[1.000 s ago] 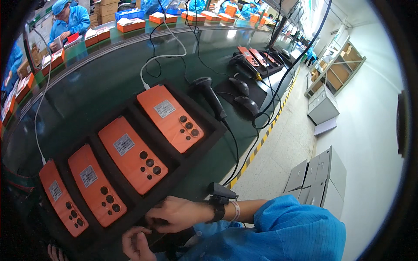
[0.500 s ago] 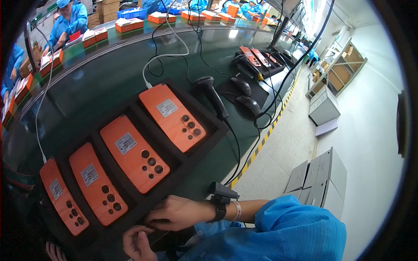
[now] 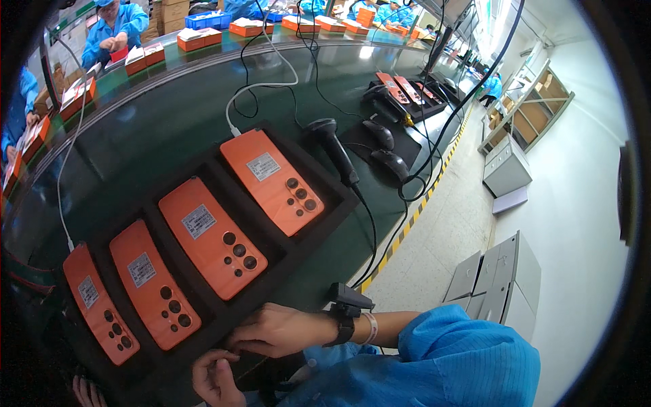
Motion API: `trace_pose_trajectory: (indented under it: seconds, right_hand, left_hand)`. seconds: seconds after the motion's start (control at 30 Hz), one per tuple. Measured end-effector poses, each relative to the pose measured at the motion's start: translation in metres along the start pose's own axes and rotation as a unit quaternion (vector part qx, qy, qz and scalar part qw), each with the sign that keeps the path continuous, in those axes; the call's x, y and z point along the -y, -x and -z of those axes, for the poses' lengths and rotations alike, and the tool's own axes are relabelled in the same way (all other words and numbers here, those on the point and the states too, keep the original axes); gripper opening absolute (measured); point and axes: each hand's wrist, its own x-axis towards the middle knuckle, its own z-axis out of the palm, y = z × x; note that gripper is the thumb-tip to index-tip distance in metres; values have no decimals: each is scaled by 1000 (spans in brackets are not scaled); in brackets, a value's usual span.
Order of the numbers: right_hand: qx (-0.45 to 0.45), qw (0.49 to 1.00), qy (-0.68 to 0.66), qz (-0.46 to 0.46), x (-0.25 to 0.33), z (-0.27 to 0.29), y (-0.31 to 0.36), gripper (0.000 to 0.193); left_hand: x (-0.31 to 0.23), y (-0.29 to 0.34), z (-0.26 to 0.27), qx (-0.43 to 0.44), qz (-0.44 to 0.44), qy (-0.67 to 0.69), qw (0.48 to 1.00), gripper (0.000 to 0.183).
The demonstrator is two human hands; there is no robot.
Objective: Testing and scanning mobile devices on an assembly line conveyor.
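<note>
Side by side in the black foam tray [image 3: 308, 239] lie several orange phones, backs up, each with a white label and round camera lenses. The nearest to my hands is the third phone [image 3: 215, 247]; the rightmost phone [image 3: 277, 193] and the leftmost phone [image 3: 95, 298] have white cables at their far ends. My right hand [image 3: 277, 331], with a black band at the wrist, is by the tray's near edge, fingers bent. Its fingertips meet my left hand [image 3: 215, 378], whose fingers are curled. Anything pinched between them is hidden. At the lower left corner, other fingers [image 3: 87, 392] show, owner unclear.
Right of the tray lie a black handheld scanner [image 3: 333, 150] and two computer mice [image 3: 388, 165]. Farther off is another phone tray [image 3: 434, 106]. Hanging cables [image 3: 468, 95] cross the view. Across the green bench, co-workers [image 3: 115, 30] sit near orange boxes [image 3: 200, 42]. Grey cabinets [image 3: 498, 278] stand right.
My hands stay almost in place. The view has shifted slightly. Across the bench, the co-worker at the upper left has brought both hands together.
</note>
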Motion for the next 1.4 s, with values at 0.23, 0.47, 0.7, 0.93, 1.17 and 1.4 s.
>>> trace_pose_trajectory:
  seconds: [0.23,0.47,0.7,0.93,1.17,1.4]
  right_hand:
    - [2,1000,11,8,-1,1,0,19]
    - [-2,1000,9,0,1,1,0,22]
    - [9,1000,8,-11,3,3,0,24]
    - [7,1000,4,-14,7,6,-1,22]
    - [2,1000,-9,-11,9,6,-2,21]
    - [7,1000,3,-9,7,5,-2,19]
  left_hand:
    - [2,-1,0,1,-11,-6,1000,14]
    - [3,-1,-1,-14,-20,-8,1000,15]
    - [2,-1,1,-5,-9,-36,999,15]
    - [2,-1,2,-1,-10,-29,1000,14]
    - [2,-1,1,1,-13,-15,1000,15]
    - [2,1,1,-1,8,-8,1000,15]
